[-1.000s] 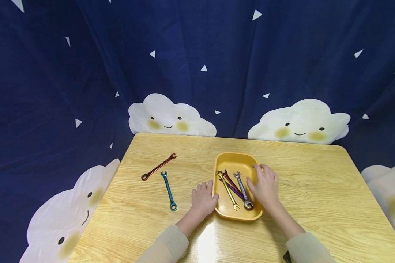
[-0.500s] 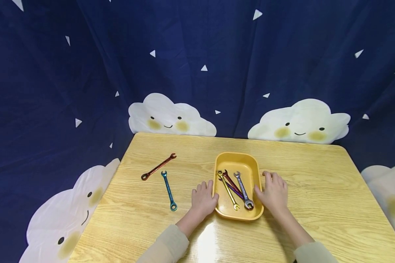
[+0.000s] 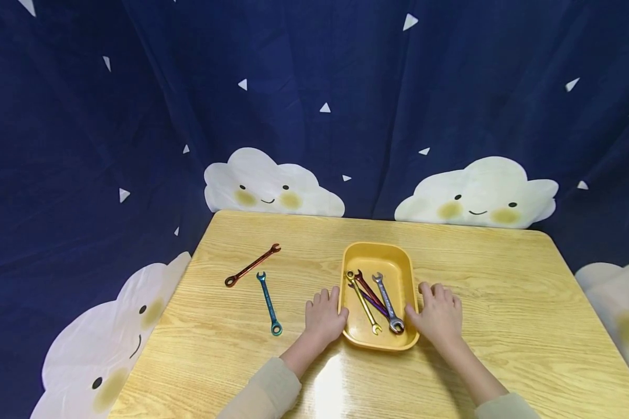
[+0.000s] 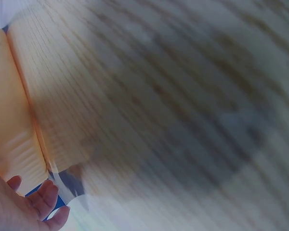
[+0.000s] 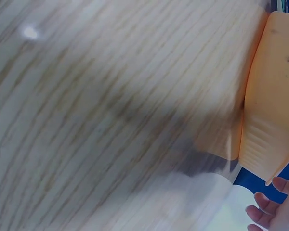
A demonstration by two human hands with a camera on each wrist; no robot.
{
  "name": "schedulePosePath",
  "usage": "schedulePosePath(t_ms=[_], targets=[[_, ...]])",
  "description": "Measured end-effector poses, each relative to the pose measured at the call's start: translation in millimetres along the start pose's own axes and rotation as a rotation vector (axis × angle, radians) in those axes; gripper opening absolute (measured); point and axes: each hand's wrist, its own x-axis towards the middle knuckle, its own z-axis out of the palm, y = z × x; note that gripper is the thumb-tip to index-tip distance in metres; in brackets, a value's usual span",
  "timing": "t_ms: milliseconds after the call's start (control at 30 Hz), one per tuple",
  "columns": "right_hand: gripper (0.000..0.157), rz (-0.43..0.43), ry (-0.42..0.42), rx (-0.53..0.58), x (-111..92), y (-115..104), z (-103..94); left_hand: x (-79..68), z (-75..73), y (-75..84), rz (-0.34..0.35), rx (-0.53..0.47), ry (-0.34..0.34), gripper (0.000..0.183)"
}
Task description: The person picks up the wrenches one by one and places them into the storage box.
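A yellow plastic tray stands on the wooden table. Lying in it are a gold wrench, a silver wrench, a red wrench and a purple wrench, partly overlapping. My left hand holds the tray's left side, its thumb over the rim and its fingers outside. At the right side my right hand has its thumb at the rim, with loosely bent fingers standing off the wall. Both wrist views show the tray's outer wall beside the hand.
Left of the tray lie a blue wrench and a dark red wrench on the table. A dark blue curtain with white clouds hangs behind the table's far edge.
My right hand has moved out of the tray to the right and slightly nearer me, ending at the right rim. The left hand, tray and wrenches look unmoved.
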Motion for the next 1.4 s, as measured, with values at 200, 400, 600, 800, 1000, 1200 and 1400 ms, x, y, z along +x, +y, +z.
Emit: schedulePosePath(t_ms=[200, 400, 600, 800, 1000, 1200, 1400], targets=[[0.048, 0.021, -0.068, -0.002, -3.4, -0.9, 0.5, 0.4, 1.2, -0.6, -0.001, -0.001, 0.003, 0.043], [0.04, 0.03, -0.106, 0.0, -4.0, -2.2, 0.8, 0.6, 1.3, -0.6, 0.006, -0.003, 0.026, 0.04], [0.038, 0.021, -0.118, -0.016, -2.8, -2.2, 1.0, 1.1, 0.2, 0.2, 0.005, -0.003, 0.025, 0.041], [0.039, 0.021, -0.145, -0.017, -3.0, -3.1, -0.8, 1.2, 0.7, 0.2, 0.005, -0.001, 0.023, 0.042], [0.04, 0.016, -0.148, -0.018, -3.2, -3.0, -0.2, 1.7, 2.0, -1.3, 0.014, 0.001, 0.037, 0.042], [0.04, 0.015, -0.149, -0.019, -3.3, -2.8, 0.5, 1.4, 0.3, -1.3, 0.017, 0.008, 0.045, 0.044], [0.041, 0.015, -0.151, -0.023, -3.0, -2.3, 0.9, 0.8, -1.5, -1.8, 0.042, 0.057, 0.09, 0.045]])
